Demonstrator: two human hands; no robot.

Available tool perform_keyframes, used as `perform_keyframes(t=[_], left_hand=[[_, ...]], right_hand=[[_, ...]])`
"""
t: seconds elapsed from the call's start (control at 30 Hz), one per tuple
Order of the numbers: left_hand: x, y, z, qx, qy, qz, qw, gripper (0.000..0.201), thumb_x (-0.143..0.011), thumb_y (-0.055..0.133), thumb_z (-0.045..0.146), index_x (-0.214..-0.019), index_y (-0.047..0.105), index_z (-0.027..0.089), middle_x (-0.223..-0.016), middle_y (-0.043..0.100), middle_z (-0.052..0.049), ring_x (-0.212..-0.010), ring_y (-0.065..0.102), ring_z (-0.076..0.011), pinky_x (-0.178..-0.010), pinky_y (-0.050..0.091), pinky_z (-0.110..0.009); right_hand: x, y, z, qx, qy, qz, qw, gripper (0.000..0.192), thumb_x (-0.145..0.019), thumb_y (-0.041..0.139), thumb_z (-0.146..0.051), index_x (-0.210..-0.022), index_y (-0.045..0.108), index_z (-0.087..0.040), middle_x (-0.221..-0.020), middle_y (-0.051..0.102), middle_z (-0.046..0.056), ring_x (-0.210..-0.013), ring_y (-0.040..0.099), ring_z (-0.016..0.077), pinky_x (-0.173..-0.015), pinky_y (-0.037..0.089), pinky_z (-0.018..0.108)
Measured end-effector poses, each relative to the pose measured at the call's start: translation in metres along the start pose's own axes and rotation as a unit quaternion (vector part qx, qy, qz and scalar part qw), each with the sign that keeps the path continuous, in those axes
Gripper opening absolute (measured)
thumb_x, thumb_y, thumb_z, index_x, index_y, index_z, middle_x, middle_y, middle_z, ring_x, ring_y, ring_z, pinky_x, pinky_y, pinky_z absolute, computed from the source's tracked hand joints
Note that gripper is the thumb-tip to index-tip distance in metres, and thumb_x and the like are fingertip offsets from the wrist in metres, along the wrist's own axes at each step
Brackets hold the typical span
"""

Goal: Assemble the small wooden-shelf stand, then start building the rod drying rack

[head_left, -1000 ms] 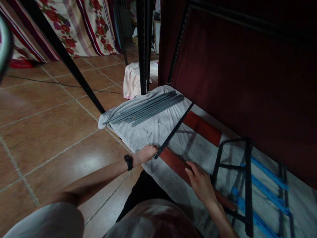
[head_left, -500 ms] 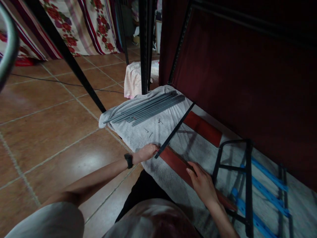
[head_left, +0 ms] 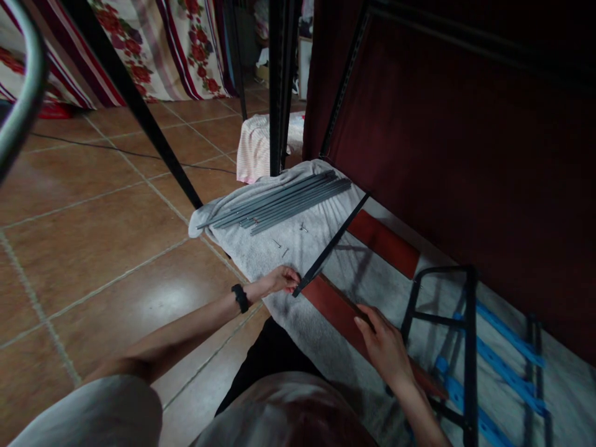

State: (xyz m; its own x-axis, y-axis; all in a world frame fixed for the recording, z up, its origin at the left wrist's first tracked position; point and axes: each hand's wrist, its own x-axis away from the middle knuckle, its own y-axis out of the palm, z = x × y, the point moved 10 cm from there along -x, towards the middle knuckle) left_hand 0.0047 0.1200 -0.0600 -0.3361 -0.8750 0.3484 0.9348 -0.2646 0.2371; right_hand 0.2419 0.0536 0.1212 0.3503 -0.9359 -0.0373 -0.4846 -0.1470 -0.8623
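My left hand (head_left: 279, 279) rests on the grey towel (head_left: 298, 254) with its fingertips at the lower end of a thin black bar (head_left: 331, 245) that slants up toward the dark red panel (head_left: 465, 155). Whether it grips the bar end I cannot tell. My right hand (head_left: 384, 347) lies flat, fingers apart, on a reddish-brown wooden slat (head_left: 333, 307) on the towel. A second red slat (head_left: 384, 243) lies beyond the bar.
A bundle of grey rods (head_left: 279, 202) and a few small screws (head_left: 282, 247) lie on the towel's far end. A black metal frame (head_left: 468, 329) with blue strips (head_left: 510, 338) sits at right. Black stand legs (head_left: 139, 105) cross the brown tiled floor (head_left: 93, 236).
The view has shifted slightly. My left hand has crept a little up along the towel at the bar's end, and my right hand has slid slightly down the slat.
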Motion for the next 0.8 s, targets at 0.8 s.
perform_keyframes(t=[0.8], left_hand=[[0.019, 0.003, 0.019, 0.085, 0.056, 0.089, 0.991, 0.028, -0.059, 0.081, 0.023, -0.077, 0.064, 0.010, -0.067, 0.061, -0.002, -0.060, 0.053, -0.0096, -0.060, 0.042, -0.023]], right_hand=[[-0.001, -0.002, 0.000, -0.009, -0.006, 0.011, 1.000, 0.034, -0.097, 0.041, -0.037, -0.120, 0.059, -0.021, -0.115, 0.069, 0.007, -0.106, 0.066, 0.0208, -0.091, 0.053, 0.036]])
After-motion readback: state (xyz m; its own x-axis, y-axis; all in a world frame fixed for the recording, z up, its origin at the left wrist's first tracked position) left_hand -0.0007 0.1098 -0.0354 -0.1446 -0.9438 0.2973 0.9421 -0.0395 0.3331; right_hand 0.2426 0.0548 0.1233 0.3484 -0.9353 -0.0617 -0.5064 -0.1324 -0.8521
